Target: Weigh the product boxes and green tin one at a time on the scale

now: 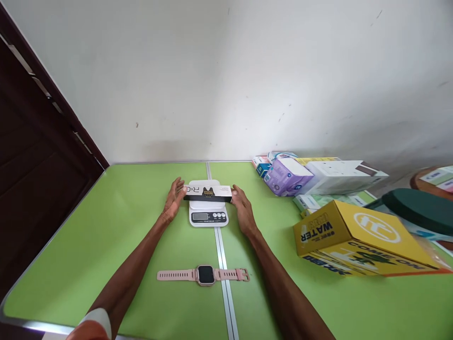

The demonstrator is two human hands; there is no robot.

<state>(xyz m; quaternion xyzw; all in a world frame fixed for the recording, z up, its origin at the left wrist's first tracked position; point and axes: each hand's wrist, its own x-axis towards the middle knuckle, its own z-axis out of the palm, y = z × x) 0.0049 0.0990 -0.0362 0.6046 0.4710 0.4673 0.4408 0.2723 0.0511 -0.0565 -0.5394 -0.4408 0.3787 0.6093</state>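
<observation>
A long black-and-white toothpaste-style box (212, 191) with "Bamboo Charcoal" lettering is held level between my two hands, over the platform of a white digital kitchen scale (208, 217). My left hand (174, 200) grips the box's left end with the thumb in front; its other fingers extend behind. At the right end, the fingertips of my right hand (242, 208) close on the box. Whether the box rests on the platform, I cannot tell. The scale's display shows no readable figure. Nearer to me lies a smartwatch (205, 275) with a pink strap stretched out flat.
On the right of the green folding table (141, 302) stands a large yellow carton (357, 241). Behind it are a purple pack (287, 177), a white box (345, 177) and several smaller boxes. A dark green lid (419, 211) is farther right. A wall borders the back edge.
</observation>
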